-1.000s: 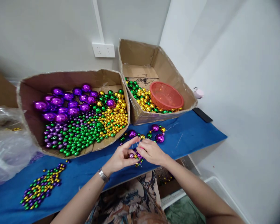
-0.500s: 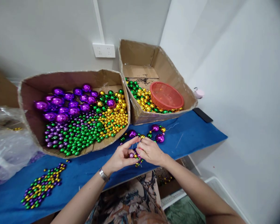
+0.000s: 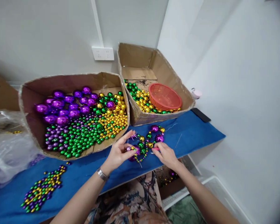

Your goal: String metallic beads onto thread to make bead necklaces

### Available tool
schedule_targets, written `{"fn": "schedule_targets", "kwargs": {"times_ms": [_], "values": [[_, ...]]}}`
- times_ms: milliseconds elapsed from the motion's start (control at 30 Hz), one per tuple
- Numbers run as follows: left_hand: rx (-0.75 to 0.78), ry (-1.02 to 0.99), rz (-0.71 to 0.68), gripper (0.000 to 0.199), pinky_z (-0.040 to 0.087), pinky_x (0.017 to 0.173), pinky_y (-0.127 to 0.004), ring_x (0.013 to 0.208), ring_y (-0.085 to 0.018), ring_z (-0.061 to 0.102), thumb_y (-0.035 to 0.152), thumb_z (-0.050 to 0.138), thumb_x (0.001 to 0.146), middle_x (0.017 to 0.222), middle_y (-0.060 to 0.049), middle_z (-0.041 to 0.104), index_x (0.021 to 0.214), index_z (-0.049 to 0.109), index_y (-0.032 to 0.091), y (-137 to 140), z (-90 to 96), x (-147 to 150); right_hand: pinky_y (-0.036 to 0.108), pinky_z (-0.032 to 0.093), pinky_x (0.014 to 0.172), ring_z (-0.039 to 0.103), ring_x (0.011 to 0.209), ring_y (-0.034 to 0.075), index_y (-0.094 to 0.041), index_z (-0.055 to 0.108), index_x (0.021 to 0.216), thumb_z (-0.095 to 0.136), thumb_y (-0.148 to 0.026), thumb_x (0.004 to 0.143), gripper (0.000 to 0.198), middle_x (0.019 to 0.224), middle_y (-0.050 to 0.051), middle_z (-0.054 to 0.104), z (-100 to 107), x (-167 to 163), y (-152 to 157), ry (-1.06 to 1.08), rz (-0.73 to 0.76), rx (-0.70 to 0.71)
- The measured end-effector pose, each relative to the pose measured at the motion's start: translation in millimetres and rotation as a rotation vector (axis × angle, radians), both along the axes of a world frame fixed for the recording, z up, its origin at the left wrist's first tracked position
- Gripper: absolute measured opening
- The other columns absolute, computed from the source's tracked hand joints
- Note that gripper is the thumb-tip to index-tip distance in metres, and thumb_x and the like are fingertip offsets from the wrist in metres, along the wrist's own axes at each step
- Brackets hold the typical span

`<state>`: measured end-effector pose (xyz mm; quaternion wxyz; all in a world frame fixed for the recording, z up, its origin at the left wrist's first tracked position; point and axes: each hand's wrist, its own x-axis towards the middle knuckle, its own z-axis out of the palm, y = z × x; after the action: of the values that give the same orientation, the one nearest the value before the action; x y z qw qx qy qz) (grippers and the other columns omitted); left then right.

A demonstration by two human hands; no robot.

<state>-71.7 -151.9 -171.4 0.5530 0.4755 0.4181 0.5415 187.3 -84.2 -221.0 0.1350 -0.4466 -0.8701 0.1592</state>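
Observation:
My left hand (image 3: 118,154) pinches the near end of a beaded strand (image 3: 143,158) between thumb and fingers, its index finger stretched forward. White thread (image 3: 134,136) hangs about that fingertip. The strand mixes small and large shiny purple, green and gold balls and lies on the blue cloth (image 3: 191,127). To its right, my right hand (image 3: 167,156) is closed on a small pink-handled tool (image 3: 156,149) with a thin metal tip; its exact kind is hidden by the fingers. A looped stretch with large purple balls (image 3: 159,138) lies just beyond my right hand.
A cardboard box (image 3: 84,152) of sorted purple, green and gold beads stands at left. Another box (image 3: 151,119) holds beads and a red plastic basket (image 3: 165,96). Loose beads (image 3: 44,188) lie front left by a clear plastic bag (image 3: 9,158). A dark flat object (image 3: 201,115) lies right.
My right hand has drawn away from my left, to the right and slightly down, with the pink-handled tool showing in it. My left hand keeps its pinch on the strand.

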Motion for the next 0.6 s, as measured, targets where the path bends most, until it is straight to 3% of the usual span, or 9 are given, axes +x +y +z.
{"fn": "schedule_targets", "kwargs": {"times_ms": [100, 167, 267, 367, 500, 600], "values": [[0.078, -0.007, 0.106, 0.073, 0.057, 0.069, -0.027, 0.087, -0.017, 0.066, 0.026, 0.075, 0.075, 0.151, -0.013, 0.032, 0.139, 0.041, 0.031, 10.0, 12.8, -3.1, 0.031, 0.041, 0.071, 0.056, 0.085, 0.023, -0.022, 0.061, 0.086, 0.046, -0.045, 0.095, 0.029, 0.083, 0.006, 0.063, -32.2, 26.5, -4.2, -0.227, -0.081, 0.06], [0.131, -0.011, 0.159, 0.073, 0.058, 0.072, -0.029, 0.087, -0.017, 0.067, 0.026, 0.076, 0.073, 0.15, -0.011, 0.034, 0.138, 0.043, 0.032, 17.6, 24.4, -2.5, 0.033, 0.041, 0.074, 0.055, 0.086, 0.024, -0.021, 0.064, 0.086, 0.05, -0.046, 0.093, 0.029, 0.084, 0.008, 0.063, -35.7, 27.2, -6.5, -0.254, -0.094, 0.116], [0.189, -0.017, 0.197, 0.073, 0.059, 0.074, -0.032, 0.086, -0.018, 0.067, 0.025, 0.078, 0.07, 0.149, -0.008, 0.037, 0.136, 0.046, 0.033, 27.8, 45.1, 2.5, 0.035, 0.042, 0.084, 0.054, 0.096, 0.025, -0.021, 0.063, 0.105, 0.052, -0.048, 0.092, 0.032, 0.1, 0.009, 0.063, -13.9, 1.5, -6.9, -0.064, -0.019, 0.184], [0.246, -0.035, 0.212, 0.072, 0.06, 0.078, -0.035, 0.097, -0.022, 0.066, 0.023, 0.078, 0.07, 0.146, -0.007, 0.042, 0.135, 0.048, 0.032, 34.4, 63.3, 5.7, 0.036, 0.041, 0.093, 0.051, 0.107, 0.025, -0.02, 0.055, 0.122, 0.057, -0.052, 0.088, 0.048, 0.116, 0.011, 0.06, 15.8, -36.8, -1.8, 0.143, 0.144, 0.178], [0.319, -0.079, 0.306, 0.063, 0.059, 0.084, -0.035, 0.129, -0.029, 0.045, 0.023, 0.078, 0.07, 0.139, -0.007, 0.05, 0.129, 0.054, 0.028, 36.7, 76.0, -3.8, 0.035, 0.043, 0.09, 0.056, 0.099, 0.02, -0.021, 0.06, 0.105, 0.045, -0.035, 0.097, 0.022, 0.104, 0.007, 0.065, 36.0, -68.6, 14.5, 0.254, 0.255, 0.053], [0.335, -0.105, 0.373, 0.061, 0.058, 0.086, -0.032, 0.135, -0.029, 0.038, 0.024, 0.078, 0.071, 0.139, -0.007, 0.05, 0.127, 0.055, 0.027, 34.5, 78.8, -15.4, 0.034, 0.043, 0.092, 0.055, 0.107, 0.019, -0.021, 0.051, 0.12, 0.052, -0.035, 0.094, 0.03, 0.118, 0.007, 0.061, 41.7, -82.6, 25.8, 0.362, 0.311, -0.05]]}}
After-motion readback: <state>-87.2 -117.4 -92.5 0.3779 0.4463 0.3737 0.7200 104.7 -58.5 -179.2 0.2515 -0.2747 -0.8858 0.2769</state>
